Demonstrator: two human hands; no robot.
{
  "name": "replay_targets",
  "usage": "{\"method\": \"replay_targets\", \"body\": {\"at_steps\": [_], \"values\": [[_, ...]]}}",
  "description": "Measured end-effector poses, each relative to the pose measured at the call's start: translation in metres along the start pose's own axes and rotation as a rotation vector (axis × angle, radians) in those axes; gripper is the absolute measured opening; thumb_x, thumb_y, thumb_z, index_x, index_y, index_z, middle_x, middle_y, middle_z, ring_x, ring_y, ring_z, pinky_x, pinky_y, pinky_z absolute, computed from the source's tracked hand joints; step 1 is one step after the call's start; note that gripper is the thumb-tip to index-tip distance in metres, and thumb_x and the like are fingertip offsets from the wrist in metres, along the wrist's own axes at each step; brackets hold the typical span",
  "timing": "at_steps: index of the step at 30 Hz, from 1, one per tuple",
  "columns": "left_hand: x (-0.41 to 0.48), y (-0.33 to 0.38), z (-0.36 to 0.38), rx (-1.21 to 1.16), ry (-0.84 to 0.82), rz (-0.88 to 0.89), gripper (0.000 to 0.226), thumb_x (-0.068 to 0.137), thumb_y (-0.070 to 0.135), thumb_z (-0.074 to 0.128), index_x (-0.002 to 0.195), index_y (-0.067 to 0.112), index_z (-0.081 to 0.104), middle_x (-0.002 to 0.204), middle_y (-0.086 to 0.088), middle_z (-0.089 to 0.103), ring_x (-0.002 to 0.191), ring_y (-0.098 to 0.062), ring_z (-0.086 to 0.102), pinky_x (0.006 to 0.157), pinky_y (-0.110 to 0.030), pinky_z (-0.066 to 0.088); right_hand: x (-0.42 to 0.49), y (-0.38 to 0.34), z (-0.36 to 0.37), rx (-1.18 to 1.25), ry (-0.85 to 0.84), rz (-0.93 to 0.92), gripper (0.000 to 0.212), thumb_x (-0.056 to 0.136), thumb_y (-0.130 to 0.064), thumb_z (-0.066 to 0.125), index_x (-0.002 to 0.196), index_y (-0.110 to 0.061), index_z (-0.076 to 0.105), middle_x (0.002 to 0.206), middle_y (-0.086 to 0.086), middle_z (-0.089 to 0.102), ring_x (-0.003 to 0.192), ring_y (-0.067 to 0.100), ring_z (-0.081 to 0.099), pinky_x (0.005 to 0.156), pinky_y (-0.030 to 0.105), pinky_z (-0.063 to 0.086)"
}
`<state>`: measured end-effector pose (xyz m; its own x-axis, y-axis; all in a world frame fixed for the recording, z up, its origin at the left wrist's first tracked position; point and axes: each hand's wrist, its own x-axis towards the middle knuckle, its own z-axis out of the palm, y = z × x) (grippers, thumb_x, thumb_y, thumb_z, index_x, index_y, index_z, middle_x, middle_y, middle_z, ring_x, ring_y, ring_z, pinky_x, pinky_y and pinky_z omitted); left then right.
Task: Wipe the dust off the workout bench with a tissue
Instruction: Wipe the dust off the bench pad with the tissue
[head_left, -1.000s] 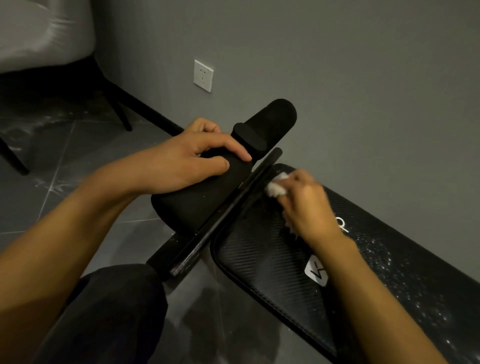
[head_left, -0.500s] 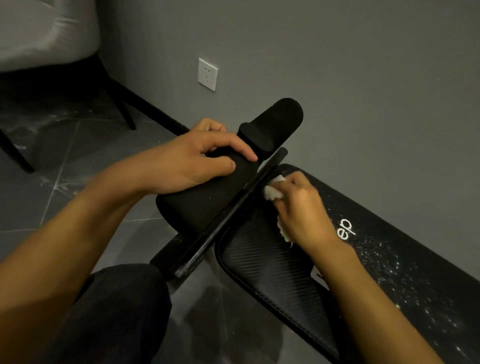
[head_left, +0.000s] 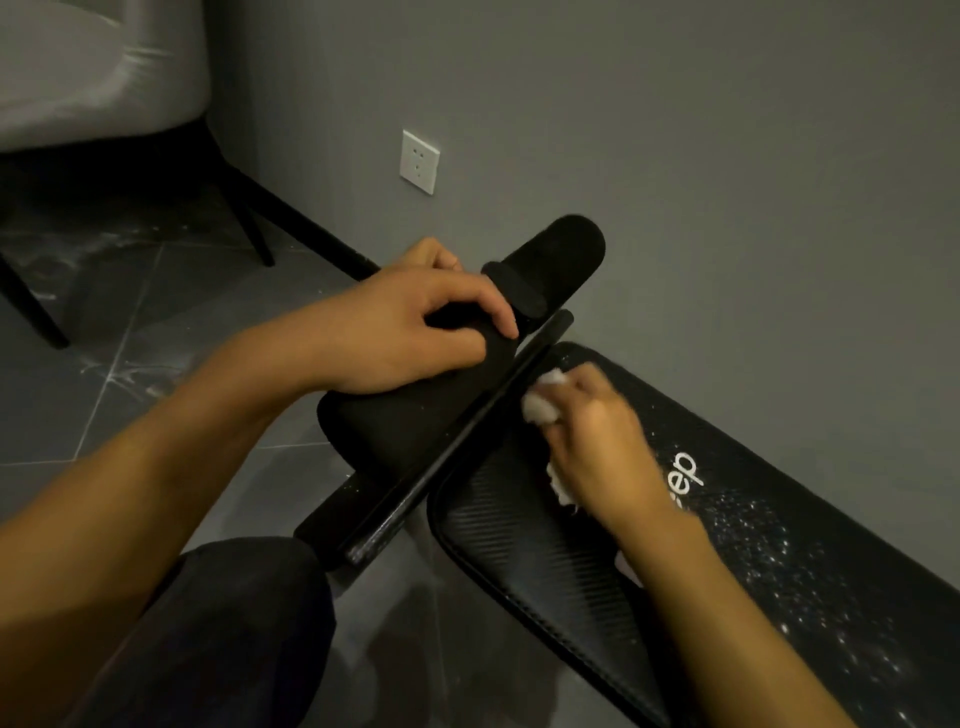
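R hand (head_left: 602, 441) grip closed on white tissue (head_left: 543, 402), pressed to black bench pad (head_left: 519, 545) near bar. L hand (head_left: 400, 332) wraps foam roller (head_left: 415, 415). Pad lettering reads "ep", rest hidden.

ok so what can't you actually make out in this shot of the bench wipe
Head view only:
- Tissue: mostly hidden inside the right hand, which is motion-blurred.
- Bench pad: its far end is cut off by the right and bottom edges; the white logo is partly covered by the hand and wrist.
- Foam roller: the part under the left hand is hidden.
- Chair: cut off by the top-left edges.
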<state>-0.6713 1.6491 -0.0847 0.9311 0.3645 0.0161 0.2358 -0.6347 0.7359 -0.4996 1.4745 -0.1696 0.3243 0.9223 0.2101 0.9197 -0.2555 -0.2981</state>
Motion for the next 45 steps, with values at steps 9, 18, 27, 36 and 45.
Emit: {"method": "replay_targets", "body": {"at_steps": [9, 18, 27, 36, 45], "values": [[0.023, 0.03, 0.024, 0.703, -0.021, 0.166, 0.041, 0.091, 0.058, 0.055, 0.13, 0.048, 0.055, 0.15, 0.002, 0.015, 0.141, -0.025, 0.014, 0.111, -0.049, 0.036, 0.043, 0.038, -0.009, -0.275, -0.001, 0.0, 0.024, 0.095, -0.019, 0.054, 0.115, -0.025, 0.066, 0.107, 0.003, 0.056, 0.097, 0.028, 0.056, 0.077, 0.039, 0.034], [0.018, 0.026, 0.021, 0.614, -0.005, 0.129, 0.038, 0.091, 0.055, 0.053, 0.129, 0.048, 0.057, 0.153, 0.005, 0.014, 0.147, -0.021, 0.007, 0.116, -0.046, 0.029, 0.042, 0.041, -0.011, 0.121, -0.194, -0.103, 0.02, 0.101, -0.022, 0.055, 0.115, -0.024, 0.068, 0.111, -0.003, 0.055, 0.096, 0.014, 0.056, 0.083, 0.031, 0.049], [0.015, 0.027, 0.019, 0.653, -0.021, 0.117, 0.037, 0.091, 0.053, 0.052, 0.128, 0.048, 0.059, 0.156, 0.003, 0.014, 0.147, -0.021, 0.009, 0.115, -0.046, 0.029, 0.006, 0.034, -0.027, 0.046, -0.169, -0.026, 0.029, 0.099, -0.037, 0.047, 0.118, -0.026, 0.065, 0.117, -0.005, 0.052, 0.103, 0.013, 0.057, 0.092, 0.035, 0.051], [0.011, 0.03, 0.023, 0.745, 0.025, 0.144, 0.045, 0.089, 0.061, 0.042, 0.128, 0.047, 0.06, 0.157, -0.003, 0.021, 0.147, -0.023, 0.017, 0.111, -0.05, 0.037, -0.055, 0.053, -0.041, -0.079, -0.058, -0.067, 0.031, 0.096, -0.035, 0.05, 0.125, -0.035, 0.062, 0.119, -0.007, 0.056, 0.101, 0.014, 0.059, 0.09, 0.044, 0.051], [0.011, 0.028, 0.022, 0.683, -0.003, 0.145, 0.041, 0.088, 0.056, 0.047, 0.125, 0.044, 0.063, 0.156, 0.0, 0.019, 0.146, -0.023, 0.015, 0.11, -0.046, 0.042, -0.048, 0.037, -0.041, 0.149, -0.162, 0.017, 0.031, 0.095, -0.034, 0.055, 0.122, -0.026, 0.069, 0.119, -0.008, 0.053, 0.108, 0.003, 0.052, 0.098, 0.015, 0.041]]}}
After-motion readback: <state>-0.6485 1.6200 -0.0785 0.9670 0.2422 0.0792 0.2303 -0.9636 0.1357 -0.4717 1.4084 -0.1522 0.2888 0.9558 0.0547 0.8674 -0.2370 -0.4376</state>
